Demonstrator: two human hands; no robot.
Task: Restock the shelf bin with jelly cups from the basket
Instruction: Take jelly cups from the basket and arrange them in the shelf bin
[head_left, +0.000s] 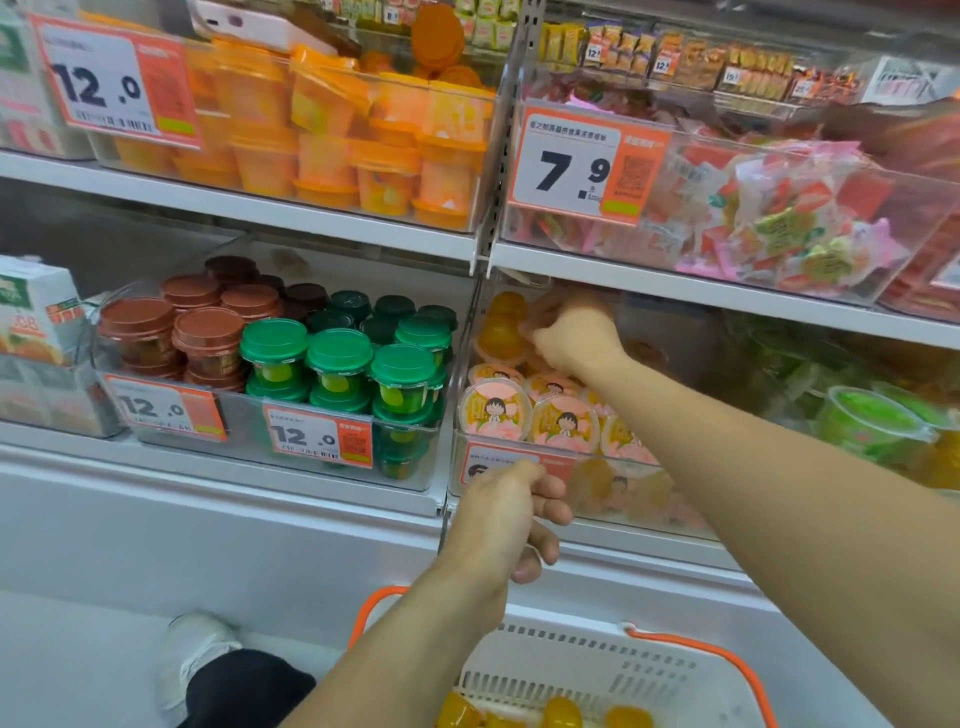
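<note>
While we hold the bin: left hand grips the clear shelf bin front rim.
Right hand: deep inside, fingers curled around a jelly cup, we think.
Basket: below; left hand nearer.

Both arms outstretched, left grip and right grip curled.
</note>
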